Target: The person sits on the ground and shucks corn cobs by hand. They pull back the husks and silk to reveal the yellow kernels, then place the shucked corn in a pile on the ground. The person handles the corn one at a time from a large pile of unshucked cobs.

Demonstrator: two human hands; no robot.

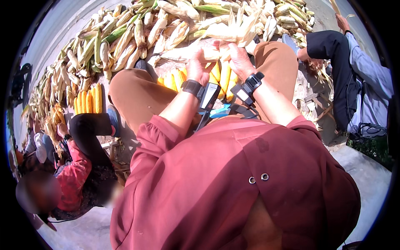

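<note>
Between my knees, my left hand [198, 67] grips a pale, husk-covered ear of corn [178, 54] that lies crosswise, its tip pointing left. My right hand [241, 61] is closed around dry husk [225, 51] at the ear's right end. Loose husk leaves [247, 29] fan out just above my right hand; I cannot tell whether they belong to the same ear. Bare yellow corn ears [225, 78] lie side by side below both hands, and more yellow ears [173, 79] show left of my left wrist.
A long heap of unhusked corn [125, 43] curves across the front and left. Another row of yellow ears [88, 100] lies on the ground at left. One person [75, 168] sits at my left with a hand on husks; another person [365, 68] sits at right, holding a husk strip.
</note>
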